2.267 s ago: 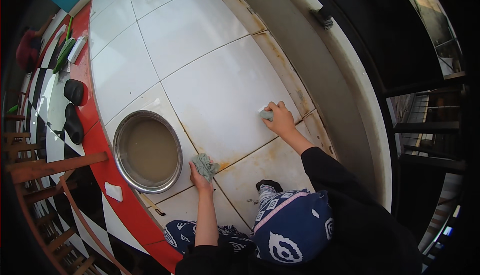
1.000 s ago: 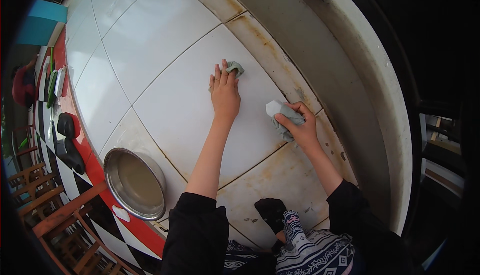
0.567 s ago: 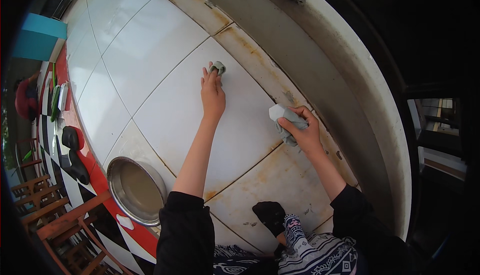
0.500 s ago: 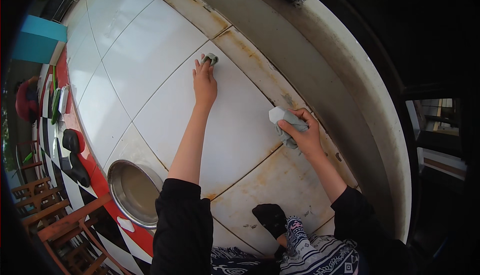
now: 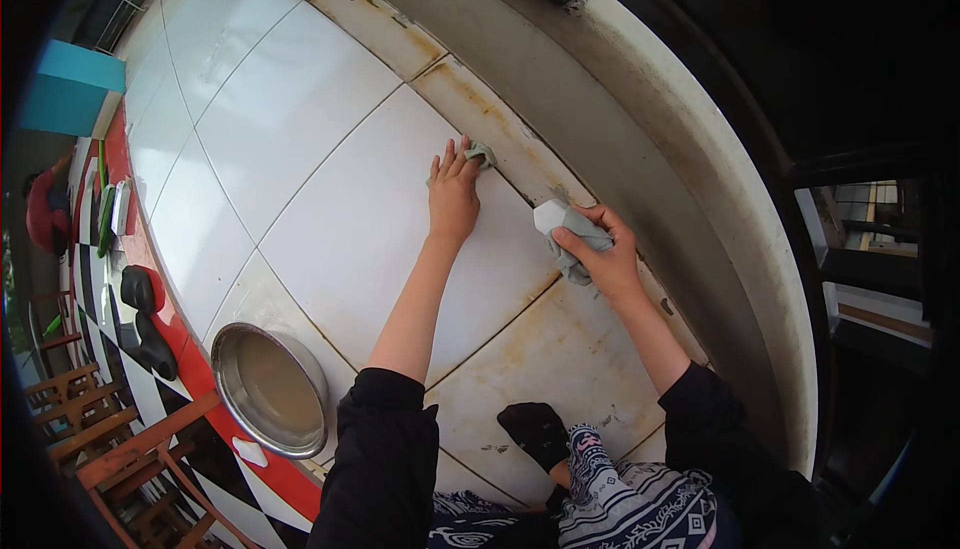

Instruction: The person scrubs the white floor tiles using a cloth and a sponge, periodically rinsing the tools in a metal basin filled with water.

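The white tiled floor (image 5: 365, 219) spread before you, a metal basin (image 5: 315, 381) of cloudy liquid at your left. Your right hand (image 5: 612, 257) had its fingers closed round a grey-green cloth (image 5: 578, 261). Your left hand (image 5: 455, 197), fingers extended and slightly spread, pressed a rag (image 5: 481, 155) near the tile's edge. A white block (image 5: 548, 215) poked from the cloth. You seemed mid-wipe; the next stroke likely called for even, flat pressure.

A tiled floor of porch or terrace kind, at a home or eatery, though which cannot be told: white tiles (image 5: 370, 239) spread ahead and right of a metal basin (image 5: 313, 389), with a low wall (image 5: 610, 99) well to its right; left of it, a red border (image 5: 195, 364), black shoes (image 5: 155, 347), checkered flooring (image 5: 143, 389) and wooden furniture (image 5: 150, 441).
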Motion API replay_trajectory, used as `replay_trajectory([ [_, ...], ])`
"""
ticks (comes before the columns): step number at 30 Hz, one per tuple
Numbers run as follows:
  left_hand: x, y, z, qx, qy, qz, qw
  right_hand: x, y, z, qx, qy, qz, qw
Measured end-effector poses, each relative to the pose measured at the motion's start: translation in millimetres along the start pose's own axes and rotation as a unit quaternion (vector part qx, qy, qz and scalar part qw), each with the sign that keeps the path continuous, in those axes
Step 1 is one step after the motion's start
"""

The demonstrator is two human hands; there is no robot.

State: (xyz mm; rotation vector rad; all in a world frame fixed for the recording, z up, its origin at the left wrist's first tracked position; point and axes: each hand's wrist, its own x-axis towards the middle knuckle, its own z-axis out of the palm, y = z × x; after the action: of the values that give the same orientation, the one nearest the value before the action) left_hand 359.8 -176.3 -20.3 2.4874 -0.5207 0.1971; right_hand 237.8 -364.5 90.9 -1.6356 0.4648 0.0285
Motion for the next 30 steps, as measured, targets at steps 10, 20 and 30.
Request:
replay_trajectory([
  [10, -55, 45, 1, -0.023, -0.069, 0.016, 0.997, -32, 2, -15, 0.003, 0.001, -0.034, 0.999],
  [20, -119, 86, -4, -0.099, -0.140, 0.083, 0.982, -70, 19, -23, 0.011, -0.004, -0.044, 0.999],
  [30, -76, -1, -65, -0.135, 0.158, -0.167, 0.964, -57, 19, -25, 0.016, -0.008, -0.018, 1.000],
])
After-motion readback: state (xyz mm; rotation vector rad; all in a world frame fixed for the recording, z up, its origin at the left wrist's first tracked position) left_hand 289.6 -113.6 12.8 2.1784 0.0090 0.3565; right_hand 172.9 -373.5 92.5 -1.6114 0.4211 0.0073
